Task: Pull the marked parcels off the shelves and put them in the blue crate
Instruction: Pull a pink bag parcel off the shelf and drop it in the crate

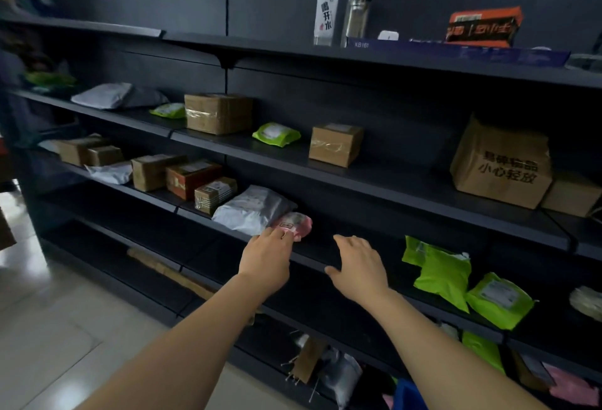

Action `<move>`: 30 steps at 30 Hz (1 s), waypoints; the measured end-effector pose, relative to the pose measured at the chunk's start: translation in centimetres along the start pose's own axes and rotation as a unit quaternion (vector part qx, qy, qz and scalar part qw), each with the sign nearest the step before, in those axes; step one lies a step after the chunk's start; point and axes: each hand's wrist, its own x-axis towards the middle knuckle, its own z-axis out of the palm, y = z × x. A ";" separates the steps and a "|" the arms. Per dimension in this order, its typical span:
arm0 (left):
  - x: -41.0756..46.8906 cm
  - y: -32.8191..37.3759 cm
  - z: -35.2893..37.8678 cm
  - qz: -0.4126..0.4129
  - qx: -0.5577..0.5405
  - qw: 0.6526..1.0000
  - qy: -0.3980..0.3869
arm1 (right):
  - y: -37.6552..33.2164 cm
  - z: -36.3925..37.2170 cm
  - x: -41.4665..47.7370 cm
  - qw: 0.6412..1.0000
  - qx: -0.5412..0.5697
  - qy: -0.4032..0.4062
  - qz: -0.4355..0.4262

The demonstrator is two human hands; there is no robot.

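pink parcel (294, 224) at front of middle shelf (322, 230), touching grey bag (252, 209) | left hand (265, 259) fingertips on parcel's near edge, thumb hidden, grip unclear | right hand (358, 266) apart, just beside, fingers loose, holding nothing | blue crate (410, 396) low, at bottom edge
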 end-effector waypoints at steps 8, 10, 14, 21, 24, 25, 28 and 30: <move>5.8 -5.3 3.8 -0.012 -0.017 0.999 -0.030 | -1.4 4.3 8.3 1.000 0.009 -0.017 0.013; 8.1 -6.4 5.3 -0.016 -0.019 0.999 -0.042 | -1.2 5.8 10.7 0.999 0.012 -0.024 0.019; 13.3 -8.2 8.0 -0.023 -0.048 0.997 -0.058 | -0.4 8.4 16.0 0.999 0.015 -0.040 0.025; 20.7 -10.8 13.9 -0.034 -0.074 0.991 -0.108 | 1.2 13.5 23.7 0.994 0.034 -0.090 0.061; 23.6 -11.7 17.0 -0.024 -0.083 0.986 -0.142 | 1.6 15.9 26.3 0.989 0.042 -0.109 0.088; 24.6 -11.9 18.0 -0.022 -0.086 0.984 -0.155 | 1.7 16.7 27.1 0.987 0.045 -0.114 0.099; 27.4 -12.7 20.8 -0.010 -0.087 0.976 -0.200 | 1.8 19.1 29.5 0.980 0.067 -0.124 0.138; 29.1 -13.3 22.4 0.003 -0.077 0.971 -0.226 | 1.9 20.6 30.9 0.970 0.093 -0.144 0.172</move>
